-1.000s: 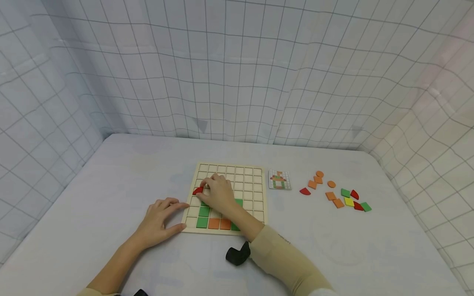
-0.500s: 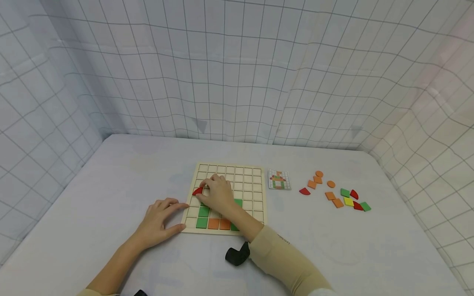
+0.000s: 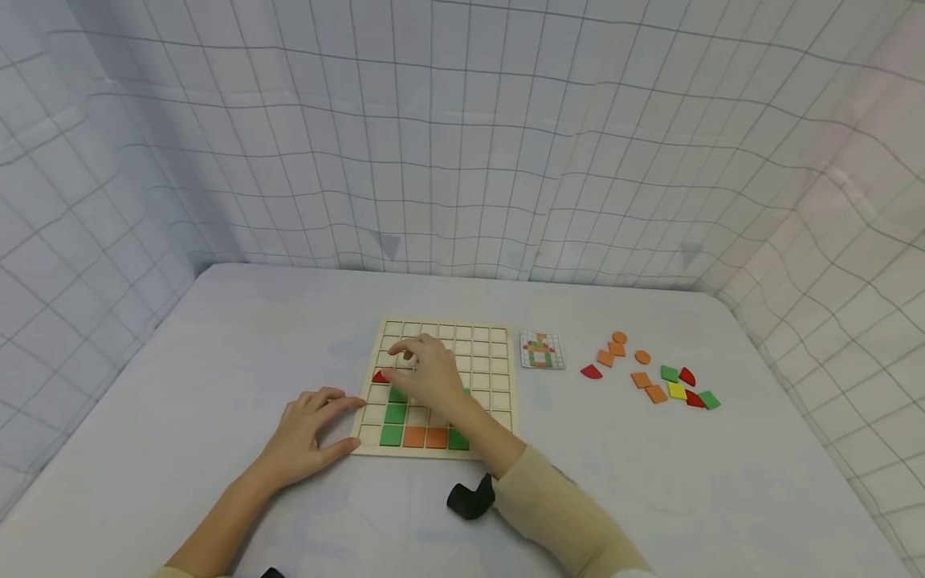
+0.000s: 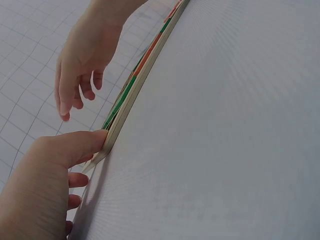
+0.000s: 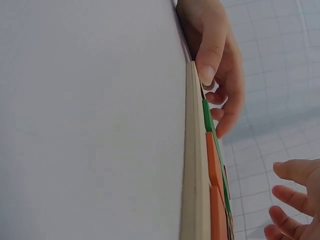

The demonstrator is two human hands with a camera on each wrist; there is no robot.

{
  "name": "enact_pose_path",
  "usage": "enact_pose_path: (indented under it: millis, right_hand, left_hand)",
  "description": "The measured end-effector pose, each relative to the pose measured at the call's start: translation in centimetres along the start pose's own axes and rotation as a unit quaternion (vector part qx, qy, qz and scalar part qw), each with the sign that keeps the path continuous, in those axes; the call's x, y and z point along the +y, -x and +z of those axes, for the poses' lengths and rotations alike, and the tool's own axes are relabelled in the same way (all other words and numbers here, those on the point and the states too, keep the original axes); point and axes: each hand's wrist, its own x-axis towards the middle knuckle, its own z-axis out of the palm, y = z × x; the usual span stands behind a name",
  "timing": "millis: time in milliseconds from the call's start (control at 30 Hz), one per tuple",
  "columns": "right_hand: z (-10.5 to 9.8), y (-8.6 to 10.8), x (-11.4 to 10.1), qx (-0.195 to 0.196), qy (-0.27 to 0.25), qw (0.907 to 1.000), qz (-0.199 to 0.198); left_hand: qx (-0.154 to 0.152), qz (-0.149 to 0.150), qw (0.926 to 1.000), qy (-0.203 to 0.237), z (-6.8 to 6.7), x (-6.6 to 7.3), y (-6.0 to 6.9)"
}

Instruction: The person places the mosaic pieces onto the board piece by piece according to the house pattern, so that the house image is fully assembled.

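Observation:
A pale wooden grid board (image 3: pixel 499 377) lies flat on the table. My right hand (image 3: pixel 433 376) is above it, thumb and fingers apart with nothing between them. Just left of its thumb a red quarter-circle piece (image 3: pixel 379 376) sits in a left-side cell. Green square tiles (image 3: pixel 394 414) run up a column below, and two orange square tiles (image 3: pixel 425 437) lie in the bottom row; my right hand and forearm hide some cells. My left hand (image 3: pixel 307 433) rests at the board's left edge, thumb near the front corner (image 5: pixel 206 72) and index finger farther up, fingers relaxed.
Right of the board lies a small pattern card (image 3: pixel 542 350). Farther right are loose pieces: orange circles (image 3: pixel 642 357), orange squares (image 3: pixel 641 380), a yellow square (image 3: pixel 677 391), green squares (image 3: pixel 670 373) and red quarter-circles (image 3: pixel 591 372). A gridded white curtain (image 3: pixel 462 160) stands behind the table.
My right hand has let go of the red quarter-circle piece and risen slightly, its thumb and fingers spreading apart. The piece stays in the board. My left hand keeps its place at the edge.

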Motion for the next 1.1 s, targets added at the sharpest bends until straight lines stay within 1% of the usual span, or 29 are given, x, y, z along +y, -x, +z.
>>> enact_pose_path:
  millis: [167,233,333,433,633,733,867,1033,1100]
  right_hand:
    - [-1.9,0.6,0.8,0.003,-0.063,0.9980,0.005]
    - [-2.8,1.0,1.4,0.009,-0.079,0.9968,0.005]
    - [-4.5,1.6,2.5,0.023,-0.098,0.9949,0.009]
    - [-6.3,2.1,4.1,0.041,-0.103,0.9937,0.015]
    - [-10.0,3.6,8.1,0.076,-0.085,0.9923,0.048]
    - [-11.7,4.6,10.4,0.090,-0.079,0.9914,0.052]
    - [-13.5,6.4,13.4,0.105,-0.050,0.9915,0.057]
    - [-15.8,8.6,16.6,0.118,-0.036,0.9900,0.068]
    - [-16.8,9.5,17.6,0.116,-0.041,0.9891,0.081]
  left_hand:
    - [0.000,-0.003,1.0000,0.001,-0.1,0.0,0.0]
    - [0.000,-0.004,1.0000,0.001,0.0,0.0,0.0]
    - [0.000,-0.006,1.0000,0.003,0.0,0.0,0.1]
    - [0.000,-0.006,1.0000,0.004,0.0,0.0,0.1]
    - [-0.001,-0.006,1.0000,0.001,0.0,0.0,0.0]
    - [-0.002,-0.007,1.0000,0.002,0.0,0.0,0.0]
    - [-0.003,-0.007,1.0000,0.003,0.0,0.0,0.0]
    - [-0.002,-0.006,1.0000,0.002,0.1,-0.1,0.1]
    - [-0.002,-0.005,1.0000,0.001,0.1,-0.1,0.0]
